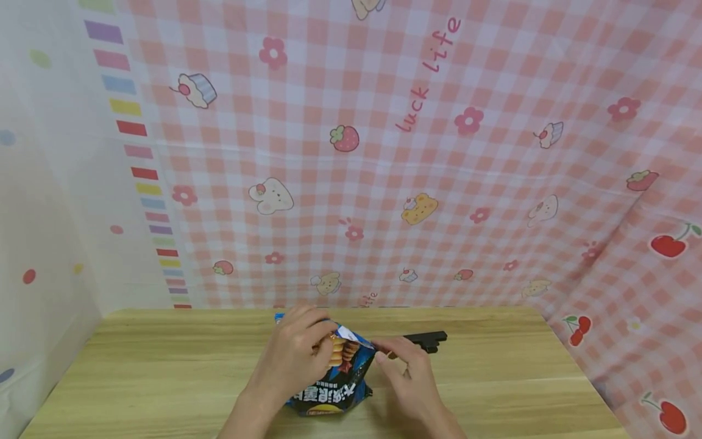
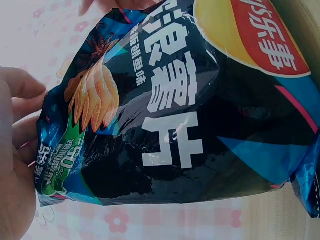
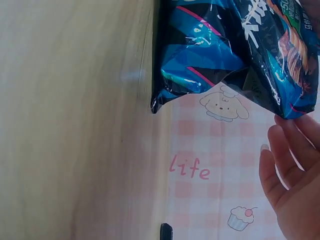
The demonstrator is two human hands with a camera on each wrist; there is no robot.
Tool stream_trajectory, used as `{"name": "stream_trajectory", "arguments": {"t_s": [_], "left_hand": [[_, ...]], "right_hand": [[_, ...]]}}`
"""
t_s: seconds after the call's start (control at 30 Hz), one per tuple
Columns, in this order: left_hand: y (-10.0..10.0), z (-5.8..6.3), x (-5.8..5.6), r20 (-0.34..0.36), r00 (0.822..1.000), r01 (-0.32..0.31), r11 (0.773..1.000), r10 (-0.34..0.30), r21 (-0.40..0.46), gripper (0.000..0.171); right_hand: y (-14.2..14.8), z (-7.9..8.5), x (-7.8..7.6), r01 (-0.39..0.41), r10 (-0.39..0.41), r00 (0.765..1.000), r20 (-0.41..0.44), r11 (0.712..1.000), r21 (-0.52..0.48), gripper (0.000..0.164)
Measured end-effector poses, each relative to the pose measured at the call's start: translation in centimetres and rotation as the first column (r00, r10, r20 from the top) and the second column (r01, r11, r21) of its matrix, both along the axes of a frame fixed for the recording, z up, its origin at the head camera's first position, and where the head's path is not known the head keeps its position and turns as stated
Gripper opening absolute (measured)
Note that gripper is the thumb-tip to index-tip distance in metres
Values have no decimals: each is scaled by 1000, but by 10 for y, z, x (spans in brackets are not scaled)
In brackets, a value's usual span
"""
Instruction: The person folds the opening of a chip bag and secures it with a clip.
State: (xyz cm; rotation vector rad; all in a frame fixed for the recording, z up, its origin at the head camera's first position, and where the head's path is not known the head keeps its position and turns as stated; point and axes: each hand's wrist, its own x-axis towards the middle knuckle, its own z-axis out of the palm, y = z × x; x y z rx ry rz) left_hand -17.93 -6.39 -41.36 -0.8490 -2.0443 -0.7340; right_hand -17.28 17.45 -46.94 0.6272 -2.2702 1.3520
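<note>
A blue and black bag of potato chips [image 1: 329, 393] stands tilted on the table, its printed front toward me. My left hand [image 1: 301, 347] grips the top edge on its left side, fingers over the far side. At the upper right corner, my right hand [image 1: 408, 372] pinches the bag between thumb and index finger. A pale strip shows along the top edge between the hands. In the left wrist view the front of the bag [image 2: 200, 135] looks full and puffed. The right wrist view shows fingertips [image 3: 287, 122] right at the bag's corner.
Behind my right hand lies a long black object with a stepped end [image 1: 433, 339], partly hidden by the fingers. The wood-grain table [image 1: 504, 390] ends at a pink checked cloth [image 1: 378, 183] at the back. More patterned cloth hangs at both sides.
</note>
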Motion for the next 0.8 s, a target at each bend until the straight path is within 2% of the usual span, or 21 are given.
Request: {"name": "stream_trajectory", "arguments": {"t_s": [0.1, 0.2, 0.3, 0.5, 0.7, 0.8], "left_hand": [[1, 0, -1, -13, 1000, -2, 1000, 2, -1, 3], [2, 1, -2, -38, 999, -11, 1000, 10, -9, 6], [1, 1, -2, -36, 999, -38, 999, 37, -20, 14], [-4, 2, -2, 34, 990, -135, 988, 138, -69, 20], [-4, 3, -1, 77, 983, -158, 983, 165, -90, 14], [-3, 2, -2, 73, 982, -166, 981, 174, -104, 13]], "right_hand": [[-1, 3, 0, 32, -26, 991, 135, 999, -43, 19], [-4, 4, -1, 39, -27, 979, 200, 998, -57, 16], [-6, 4, -2, 24, -13, 977, 213, 998, -53, 18], [-9, 3, -4, 21, -14, 978, 206, 999, -35, 19], [-10, 1, -6, 29, -28, 980, 197, 1000, -5, 11], [-11, -1, -7, 34, -33, 984, 176, 999, -2, 13]]}}
